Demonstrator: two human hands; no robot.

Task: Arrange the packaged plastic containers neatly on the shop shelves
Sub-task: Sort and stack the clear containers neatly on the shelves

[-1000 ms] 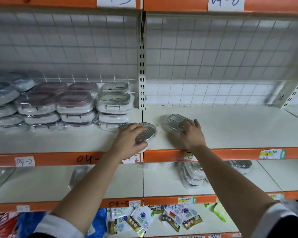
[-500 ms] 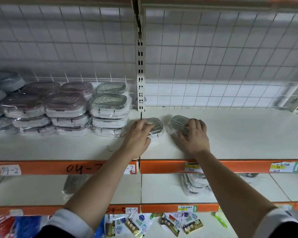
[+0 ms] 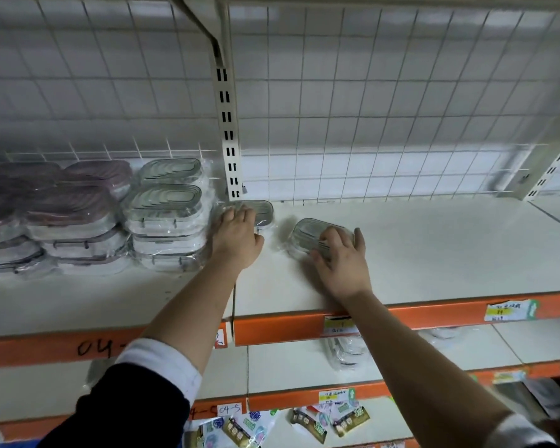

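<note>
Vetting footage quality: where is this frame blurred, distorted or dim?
Head view: purple stacks at far left blur; lens distortion bows the orange shelf edge; lighting dim and flat; soft shadow left of the container under the right hand.

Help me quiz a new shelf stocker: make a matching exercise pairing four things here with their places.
1 left hand
2 right hand
3 purple-lidded containers
4 yellow price label

A on the orange shelf edge
B on the rear clear-lidded container
C stacked at far left
D on the front clear-lidded container

Pairs: 1-B, 2-D, 3-C, 4-A
</note>
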